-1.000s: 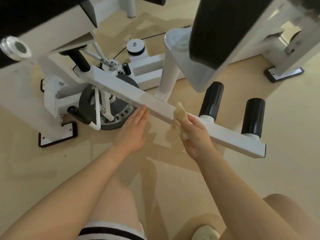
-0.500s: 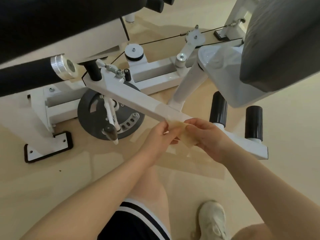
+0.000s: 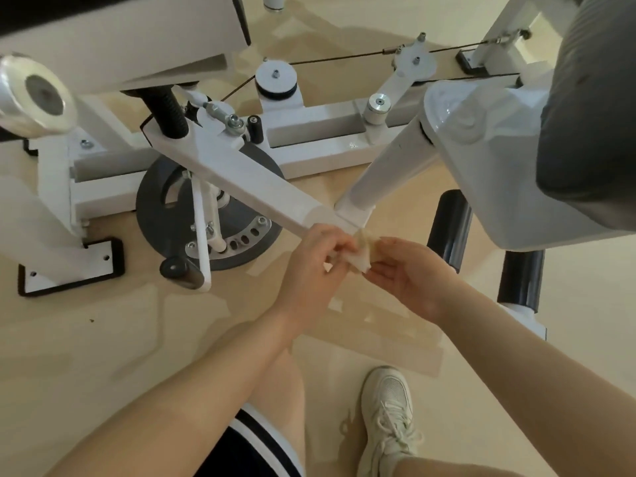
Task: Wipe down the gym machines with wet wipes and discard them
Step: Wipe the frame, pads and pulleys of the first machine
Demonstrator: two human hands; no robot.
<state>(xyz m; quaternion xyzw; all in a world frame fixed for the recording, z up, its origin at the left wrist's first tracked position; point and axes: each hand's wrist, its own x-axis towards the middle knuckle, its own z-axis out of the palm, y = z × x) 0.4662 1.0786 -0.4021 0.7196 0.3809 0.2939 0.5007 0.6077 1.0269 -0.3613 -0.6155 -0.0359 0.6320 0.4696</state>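
Single head-worn, wide-angle view, looking steeply down and forward from above the person's own arms. Both hands (image 3: 361,266) lie near frame centre, close to the lens; the gym machine (image 3: 241,180) fills the upper half, the floor (image 3: 86,356) below.

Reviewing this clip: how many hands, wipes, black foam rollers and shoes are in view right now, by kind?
Hands: 2, the left hand and the right hand, both pinching the wipe
Crumpled off-white wet wipes: 1
Black cylindrical foam rollers: 2
White lace-up sneakers: 1
Total: 6
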